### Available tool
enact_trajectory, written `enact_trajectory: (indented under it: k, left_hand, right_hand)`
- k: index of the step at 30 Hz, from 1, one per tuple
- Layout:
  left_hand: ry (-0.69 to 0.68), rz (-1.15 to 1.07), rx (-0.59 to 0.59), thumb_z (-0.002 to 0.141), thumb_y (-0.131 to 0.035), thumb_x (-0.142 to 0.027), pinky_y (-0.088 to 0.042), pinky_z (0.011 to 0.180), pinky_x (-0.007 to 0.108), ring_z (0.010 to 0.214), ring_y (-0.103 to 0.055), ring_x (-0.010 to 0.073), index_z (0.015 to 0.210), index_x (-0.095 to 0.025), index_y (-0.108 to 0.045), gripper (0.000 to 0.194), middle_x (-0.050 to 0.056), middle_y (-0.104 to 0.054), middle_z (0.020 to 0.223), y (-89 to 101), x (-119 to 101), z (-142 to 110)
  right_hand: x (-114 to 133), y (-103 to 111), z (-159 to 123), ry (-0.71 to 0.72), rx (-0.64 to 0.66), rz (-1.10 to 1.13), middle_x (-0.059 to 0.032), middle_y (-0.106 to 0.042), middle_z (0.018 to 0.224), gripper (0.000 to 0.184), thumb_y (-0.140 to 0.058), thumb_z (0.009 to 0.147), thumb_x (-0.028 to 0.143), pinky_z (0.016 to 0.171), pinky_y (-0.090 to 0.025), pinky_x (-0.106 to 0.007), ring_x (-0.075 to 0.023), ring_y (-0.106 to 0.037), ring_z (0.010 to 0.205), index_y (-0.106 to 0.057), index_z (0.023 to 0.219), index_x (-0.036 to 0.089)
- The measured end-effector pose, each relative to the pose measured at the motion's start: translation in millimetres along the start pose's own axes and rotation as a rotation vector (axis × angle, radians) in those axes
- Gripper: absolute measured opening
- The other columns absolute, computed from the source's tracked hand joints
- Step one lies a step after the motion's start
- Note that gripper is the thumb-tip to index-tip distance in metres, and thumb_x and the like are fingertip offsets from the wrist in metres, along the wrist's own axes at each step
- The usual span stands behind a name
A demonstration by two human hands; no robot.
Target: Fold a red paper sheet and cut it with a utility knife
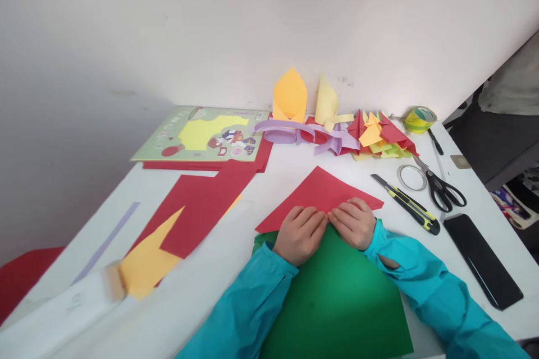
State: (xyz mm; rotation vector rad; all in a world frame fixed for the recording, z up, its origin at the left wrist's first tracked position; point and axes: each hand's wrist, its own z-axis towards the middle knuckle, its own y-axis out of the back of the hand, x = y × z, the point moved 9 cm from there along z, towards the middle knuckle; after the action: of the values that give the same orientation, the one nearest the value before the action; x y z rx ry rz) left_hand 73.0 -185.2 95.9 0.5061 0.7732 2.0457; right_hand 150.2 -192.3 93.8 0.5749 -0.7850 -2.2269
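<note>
A red sheet of paper (318, 193), folded to a point at its far side, lies over the top of a green sheet (337, 297). My left hand (301, 233) is closed on the near edge of the red paper. Beside it my right hand (352, 221) pinches the same edge, the two sets of fingertips almost meeting at the middle. The fingers hide part of that edge. To the right of my right hand lies a yellow and black utility knife (406, 205).
Scissors (444, 190), a clear ring (411, 178), a tape roll (420, 119) and a black flat object (483, 261) lie right. Folded paper pieces (374, 134) stand by the wall. A paper pack (197, 132), red sheets (185, 207) and orange paper (147, 266) lie left.
</note>
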Motion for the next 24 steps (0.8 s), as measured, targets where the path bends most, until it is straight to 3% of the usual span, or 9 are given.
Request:
enact_trajectory:
  k: [16,24]
  left_hand:
    - [0.033,0.002,-0.020,0.081,-0.060,-0.011,-0.042,0.062,0.034,0.075,-0.057,0.0184,0.082,-0.016,-0.063,0.006,0.003,-0.069,0.080,10.6,4.6,9.2]
    - [0.068,0.058,-0.068,0.078,-0.062,-0.008,-0.042,0.061,0.034,0.077,-0.059,0.0205,0.086,-0.015,-0.062,0.011,0.005,-0.069,0.079,19.4,27.6,-0.9]
  right_hand:
    - [-5.8,-2.0,-1.4,-0.030,0.028,-0.027,-0.0013,-0.069,0.080,0.012,-0.054,0.085,0.014,0.081,-0.041,-0.036,-0.0161,-0.057,0.084,-0.066,0.084,0.018]
    - [-39.3,11.6,-12.7,-0.115,-0.072,-0.091,-0.0023,-0.071,0.081,0.014,-0.053,0.084,0.012,0.076,-0.041,-0.036,-0.0170,-0.058,0.082,-0.066,0.088,0.017]
